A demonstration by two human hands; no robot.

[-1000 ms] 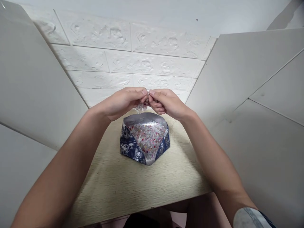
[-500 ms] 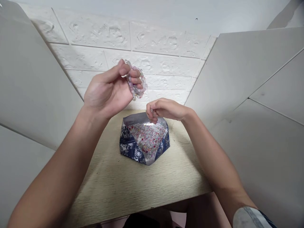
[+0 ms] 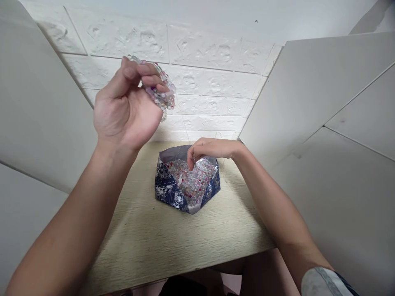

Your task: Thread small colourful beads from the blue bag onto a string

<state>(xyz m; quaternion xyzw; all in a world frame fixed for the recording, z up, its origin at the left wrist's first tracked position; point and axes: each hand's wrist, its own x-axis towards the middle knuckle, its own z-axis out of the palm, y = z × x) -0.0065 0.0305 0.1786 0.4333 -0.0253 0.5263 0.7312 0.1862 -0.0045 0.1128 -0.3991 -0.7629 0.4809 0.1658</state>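
Your left hand [image 3: 125,109] is raised high above the counter [image 3: 138,242], fingers curled around a looped beaded strand [image 3: 159,92]. The foil-lined blue floral pouch [image 3: 173,193] sits mid-counter toward the back edge, below and right of that hand. Your right hand [image 3: 210,150], the nearer one, reaches in among loose beads [image 3: 193,181], fingers narrow; can't tell if it holds anything.

Glossy beads [image 3: 197,186], foil-lined paper bag [image 3: 168,191]

No legible writing — none at all
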